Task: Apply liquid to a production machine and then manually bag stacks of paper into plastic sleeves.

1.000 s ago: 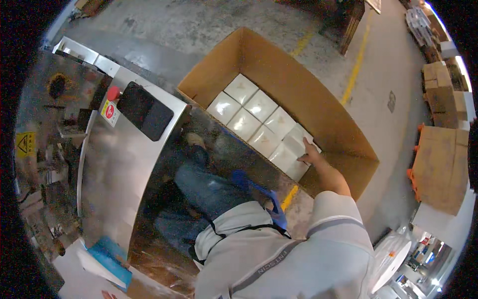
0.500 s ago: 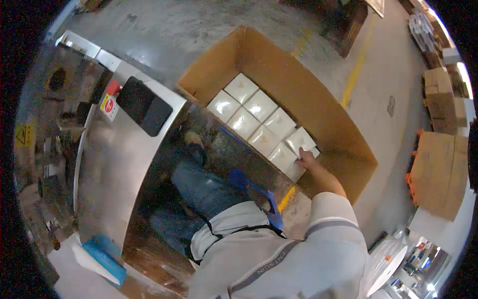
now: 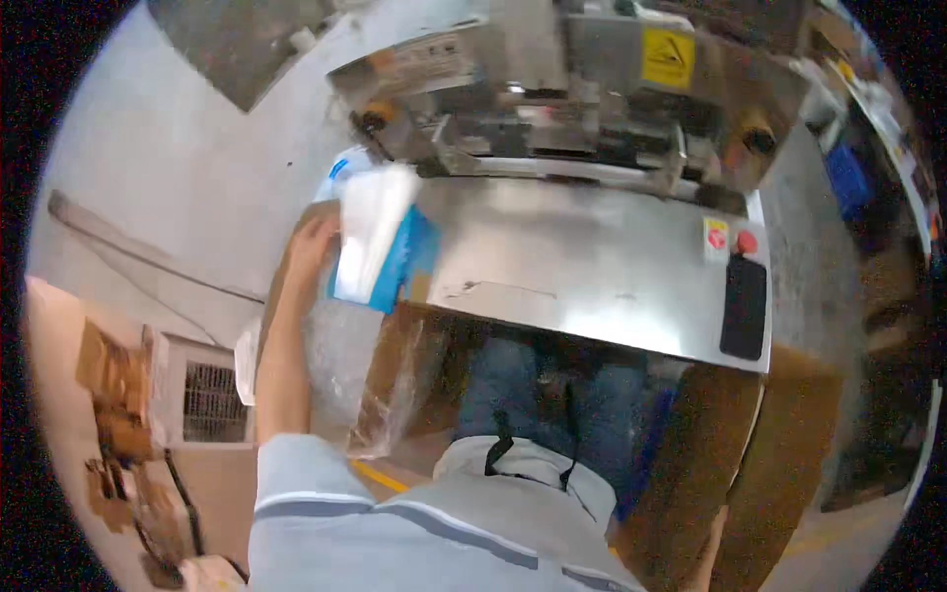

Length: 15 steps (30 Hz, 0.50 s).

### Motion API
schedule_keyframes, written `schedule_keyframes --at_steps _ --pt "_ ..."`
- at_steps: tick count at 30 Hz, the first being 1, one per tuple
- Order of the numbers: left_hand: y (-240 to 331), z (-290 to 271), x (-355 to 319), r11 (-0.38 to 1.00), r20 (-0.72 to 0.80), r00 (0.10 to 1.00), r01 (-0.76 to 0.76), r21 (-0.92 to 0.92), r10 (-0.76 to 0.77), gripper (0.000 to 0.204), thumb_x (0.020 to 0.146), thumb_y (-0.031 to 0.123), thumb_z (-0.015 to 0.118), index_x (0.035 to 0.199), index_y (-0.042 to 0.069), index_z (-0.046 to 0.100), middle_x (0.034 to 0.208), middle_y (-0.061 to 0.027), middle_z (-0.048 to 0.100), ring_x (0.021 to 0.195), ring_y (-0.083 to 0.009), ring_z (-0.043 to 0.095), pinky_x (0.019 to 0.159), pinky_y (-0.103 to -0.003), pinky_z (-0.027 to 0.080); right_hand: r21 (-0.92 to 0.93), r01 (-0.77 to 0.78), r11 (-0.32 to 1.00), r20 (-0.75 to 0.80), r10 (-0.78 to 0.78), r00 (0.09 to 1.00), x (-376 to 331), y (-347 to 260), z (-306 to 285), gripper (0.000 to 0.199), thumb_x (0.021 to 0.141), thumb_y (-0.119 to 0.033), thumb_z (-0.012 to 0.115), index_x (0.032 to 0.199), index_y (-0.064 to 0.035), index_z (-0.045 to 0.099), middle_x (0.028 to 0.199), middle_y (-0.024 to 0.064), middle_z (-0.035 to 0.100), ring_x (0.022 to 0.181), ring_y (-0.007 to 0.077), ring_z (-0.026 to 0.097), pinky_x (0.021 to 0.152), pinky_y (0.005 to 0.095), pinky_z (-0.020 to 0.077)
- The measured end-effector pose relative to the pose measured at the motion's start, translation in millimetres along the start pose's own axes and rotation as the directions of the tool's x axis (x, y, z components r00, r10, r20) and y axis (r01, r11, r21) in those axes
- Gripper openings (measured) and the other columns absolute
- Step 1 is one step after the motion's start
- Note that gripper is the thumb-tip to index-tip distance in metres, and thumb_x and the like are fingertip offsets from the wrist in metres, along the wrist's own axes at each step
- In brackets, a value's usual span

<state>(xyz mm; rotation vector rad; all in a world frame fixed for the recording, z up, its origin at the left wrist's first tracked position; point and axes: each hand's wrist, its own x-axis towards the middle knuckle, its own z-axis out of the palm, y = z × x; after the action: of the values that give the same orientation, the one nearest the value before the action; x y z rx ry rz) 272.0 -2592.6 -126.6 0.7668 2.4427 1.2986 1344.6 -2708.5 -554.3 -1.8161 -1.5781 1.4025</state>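
Note:
My left hand (image 3: 318,237) is at the left end of a metal worktable (image 3: 552,261), against the near-left side of a stack of white sheets or flat bags (image 3: 375,222). The stack lies in or on a bright blue box (image 3: 414,252). Motion blur smears the fingers, so I cannot make out whether they grip anything. Only a sliver of my right forearm (image 3: 712,553) shows at the lower right, beside a large open cardboard carton (image 3: 794,444); my right hand itself is out of sight.
Along the table's far side stands a machine (image 3: 552,128) with a yellow warning sign (image 3: 668,57). A red button (image 3: 747,242) and a black phone-like slab (image 3: 744,306) are at the table's right end. Clear plastic film (image 3: 380,395) hangs by another cardboard box at lower left.
The view has swung from the carton of white square packets to the metal table. My right hand has left the packets and the view; my left hand has appeared at the white stack.

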Motion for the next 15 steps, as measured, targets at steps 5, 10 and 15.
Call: schedule_keyframes --at_steps 5,10,15 --pt "8.9 -9.4 7.5 0.928 -0.034 0.951 -0.291 0.231 0.307 0.038 0.082 0.026 0.072 0.104 -0.004 0.063 0.087 -0.0128 0.070 0.077 -0.0199 0.066 0.071 -0.031 0.053 0.113 0.002 0.994 -0.221 0.024 0.975 76.1 -158.4 -36.8 0.037 0.090 -0.019 0.064 0.119 0.0017 0.057 0.094 0.0088 0.066 0.067 0.0147 0.055 0.054 0.0310 0.0455" --pt "-3.7 2.7 9.5 0.925 -0.211 0.905 -0.379 -0.004 0.369 0.035 0.081 0.024 0.073 0.101 -0.004 0.065 0.085 -0.0136 0.070 0.077 -0.0194 0.067 0.072 -0.032 0.053 0.256 0.184 0.949 -0.426 -0.060 0.903 73.0 -317.5 -62.0 0.039 0.095 -0.021 0.062 0.123 0.0049 0.058 0.113 0.0092 0.065 0.093 0.0159 0.059 0.081 0.0274 0.0474" --pt "0.1 13.7 28.8 0.927 -0.043 0.934 -0.346 0.144 0.355 0.050 0.083 0.029 0.071 0.120 -0.004 0.060 0.098 -0.0165 0.070 0.089 -0.0254 0.067 0.079 -0.036 0.052 0.039 0.377 0.925 -0.414 -0.329 0.849 52.5 -521.8 -9.8 0.036 0.096 -0.020 0.060 0.123 0.0041 0.058 0.112 0.0100 0.065 0.099 0.0175 0.062 0.085 0.0284 0.0489"
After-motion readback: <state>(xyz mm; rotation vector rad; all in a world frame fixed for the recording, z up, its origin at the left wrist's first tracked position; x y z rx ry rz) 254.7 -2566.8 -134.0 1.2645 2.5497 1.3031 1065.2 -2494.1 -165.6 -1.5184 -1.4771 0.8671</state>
